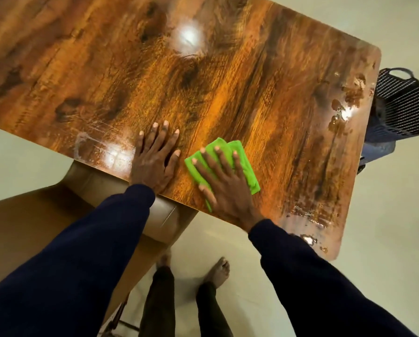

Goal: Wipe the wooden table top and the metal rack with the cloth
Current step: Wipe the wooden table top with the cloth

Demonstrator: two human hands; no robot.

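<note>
A glossy wooden table top (203,69) fills most of the view. A folded bright green cloth (246,164) lies near the table's front edge. My right hand (224,183) presses flat on the cloth with fingers spread. Just left of it, my left hand (155,161) rests flat on the bare wood, holding nothing. Wet patches and smears (349,93) show near the table's right end, and more sit at its front right corner (308,217). A black wire metal rack (398,105) stands off the right end of the table, lower down.
A brown chair seat (45,227) sits under the table's front edge at the left. My bare feet (218,271) stand on the pale floor (386,239) below. A whitish smear (87,147) marks the table near its front edge, left of my left hand.
</note>
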